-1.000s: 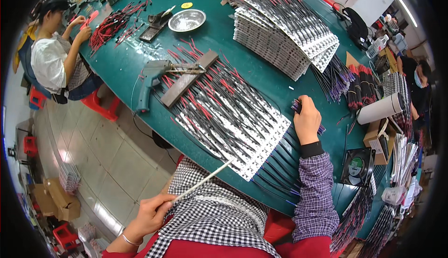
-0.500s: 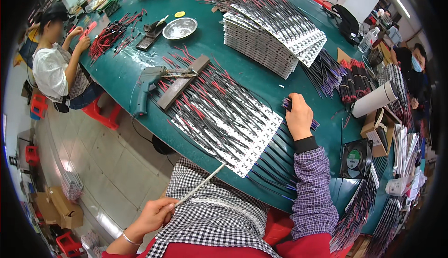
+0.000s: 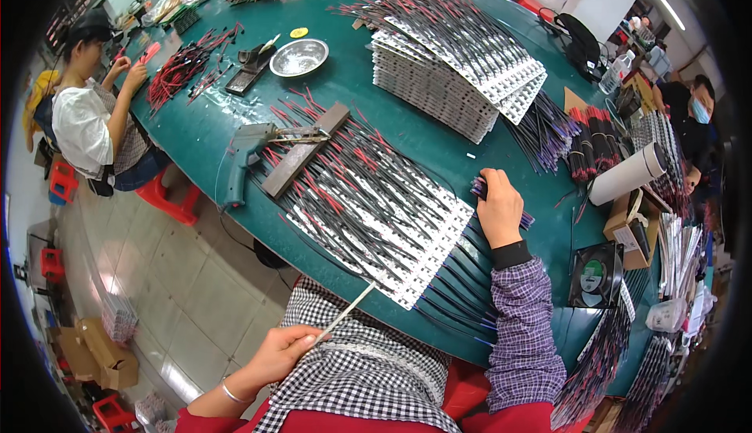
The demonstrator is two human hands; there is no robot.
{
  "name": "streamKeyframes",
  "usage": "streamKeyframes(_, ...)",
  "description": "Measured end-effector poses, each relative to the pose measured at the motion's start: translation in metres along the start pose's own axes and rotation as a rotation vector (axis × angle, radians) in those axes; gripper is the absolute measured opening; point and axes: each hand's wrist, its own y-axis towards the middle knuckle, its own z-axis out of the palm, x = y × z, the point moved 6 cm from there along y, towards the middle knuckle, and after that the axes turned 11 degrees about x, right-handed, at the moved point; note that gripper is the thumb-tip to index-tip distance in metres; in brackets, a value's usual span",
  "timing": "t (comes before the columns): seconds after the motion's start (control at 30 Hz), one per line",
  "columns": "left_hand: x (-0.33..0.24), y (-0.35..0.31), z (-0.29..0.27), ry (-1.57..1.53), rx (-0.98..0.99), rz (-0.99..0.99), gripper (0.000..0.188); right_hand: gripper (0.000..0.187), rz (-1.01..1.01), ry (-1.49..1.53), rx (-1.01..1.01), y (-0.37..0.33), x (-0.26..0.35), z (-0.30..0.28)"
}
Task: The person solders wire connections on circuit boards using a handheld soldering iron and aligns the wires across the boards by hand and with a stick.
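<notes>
The left hand is nearest, low over a checked apron, its grip pinching a thin pale stick between thumb and fingers. The stick slants forward across the edge of the green counter to the near side of a white perforated panel; whether its tip touches cannot be told. Only a narrow strip of counter separates the panel's near corner from the counter's edge. Black-and-red wires cover the panel, and blue-ended leads run out past its right edge toward the right forearm. Just beyond that edge, the right hand rests on the counter, its grip curled around a bundle of purple-tipped wires that pokes out on both sides. Bare surface runs rightward from there to a white cylinder. Farther off, a dark bar lies across the wires, beside a grey-green glue gun. A band of open counter separates the panel from a tall stack of white panels; a metal bowl sits to the stack's left.
</notes>
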Motion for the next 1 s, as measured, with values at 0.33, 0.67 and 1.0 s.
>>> streamKeyframes(0.33, -0.004, 0.017, 0.004, 0.070, 0.007, -0.009, 0.023, 0.037, 0.011, 0.017, 0.013, 0.000, -0.002, 0.005)
streamKeyframes(0.67, -0.028, 0.033, 0.009, 0.297, 0.017, -0.055, 0.022, 0.038, -0.008, 0.029, 0.024, -0.003, 0.001, 0.003)
streamKeyframes(1.0, -0.032, 0.054, 0.025, 0.071, -0.016, -0.072, 0.026, 0.036, 0.014, 0.069, 0.030, -0.002, 0.000, 0.002)
